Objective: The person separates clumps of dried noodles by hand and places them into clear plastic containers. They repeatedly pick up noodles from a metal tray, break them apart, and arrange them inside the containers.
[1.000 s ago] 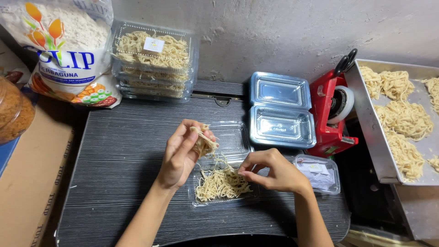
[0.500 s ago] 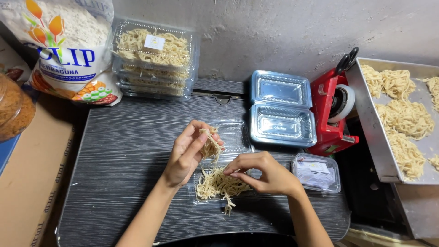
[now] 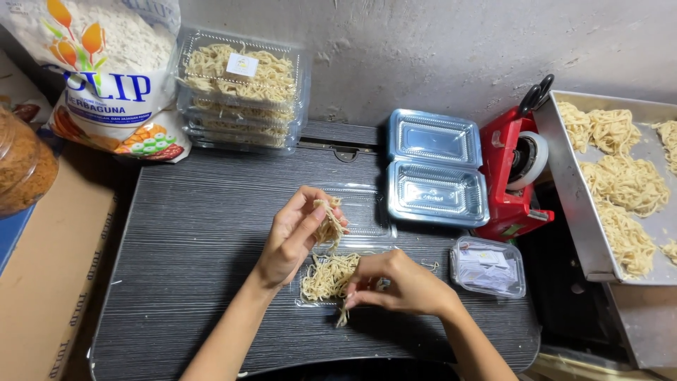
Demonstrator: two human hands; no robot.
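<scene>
Head view, looking down on dark wood-grain table (image 3: 176, 233).

Left hand (image 3: 293, 236) at frame centre, raised slightly, fingers pinched on small clump of noodles (image 3: 328, 224). Clump hanging over hinged lid half of open clear plastic container (image 3: 356, 212).

Right hand (image 3: 402, 282) at 5 o'clock from left hand, fingers curled down, gripping strands at edge of noodle pile (image 3: 330, 275). Pile lying in near half of same clear container, directly between both hands. A few strands trailing over front rim toward 6 o'clock.

Around it:
- 12 o'clock from hands: latch plate at back edge of table, grey plaster wall (image 3: 423, 56) behind.
- 11 o'clock: stack of closed clear containers (image 3: 240, 88) filled with noodles, small label on top lid.
- 10 o'clock: flour bag (image 3: 99, 70), white with printed graphics, leaning at table corner.
- 9 o'clock: cardboard box (image 3: 42, 268) beside table, jar with brown contents (image 3: 25, 166) on it at frame edge.
- 2 o'clock: empty clear containers (image 3: 434, 169), open, stacked, lid and base both facing up.
- 2–3 o'clock: red tape dispenser (image 3: 511, 176) just beside those empties, roll mounted.
- 3 o'clock: small clear lidded box (image 3: 488, 267) with white paper labels inside, near right wrist.
- Far 3 o'clock: metal tray (image 3: 585, 233) holding several loose noodle portions (image 3: 624, 183), well apart from hands.
</scene>
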